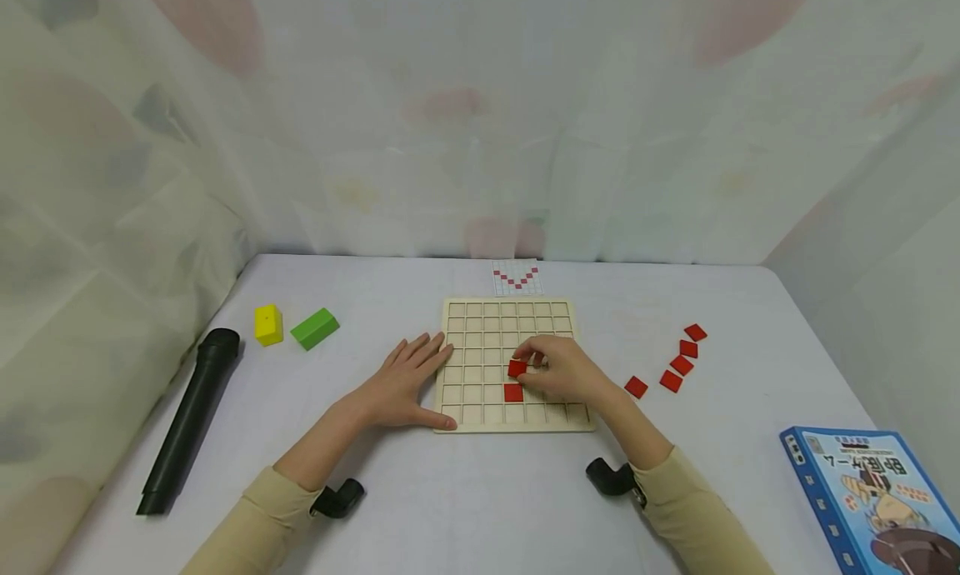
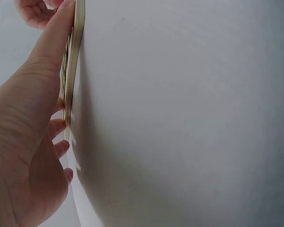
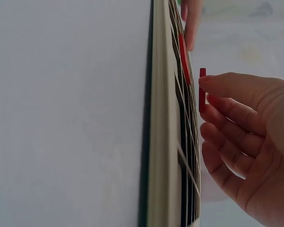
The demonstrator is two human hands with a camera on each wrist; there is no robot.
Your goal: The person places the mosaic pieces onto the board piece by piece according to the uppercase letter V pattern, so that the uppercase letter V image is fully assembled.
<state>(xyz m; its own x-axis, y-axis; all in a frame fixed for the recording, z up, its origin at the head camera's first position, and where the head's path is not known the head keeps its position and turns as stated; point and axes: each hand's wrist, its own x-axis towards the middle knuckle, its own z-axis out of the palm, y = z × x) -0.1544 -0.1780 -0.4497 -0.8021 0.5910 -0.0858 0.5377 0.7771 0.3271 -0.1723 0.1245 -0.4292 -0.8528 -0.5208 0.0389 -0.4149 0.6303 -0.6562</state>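
Note:
A pale wooden grid board [image 1: 472, 371] lies flat on the white table. My left hand [image 1: 405, 383] rests along its left edge, fingers spread and straight; in the left wrist view the thumb lies along the board's rim [image 2: 76, 52]. Above the board, my right hand [image 1: 562, 368] pinches a red square tile [image 1: 517, 368] between thumb and fingers. The right wrist view shows that held tile [image 3: 202, 90] on edge, slightly apart from the grid. Another red tile [image 1: 513, 392] sits in a grid cell just nearer to me.
Several loose red tiles [image 1: 682, 364] lie right of the board. A pattern card [image 1: 517, 277] is behind it. To the left are a yellow block [image 1: 268, 324], a green block [image 1: 315, 329] and a black tube [image 1: 191, 421]. At front right lies a blue box or book [image 1: 877, 500].

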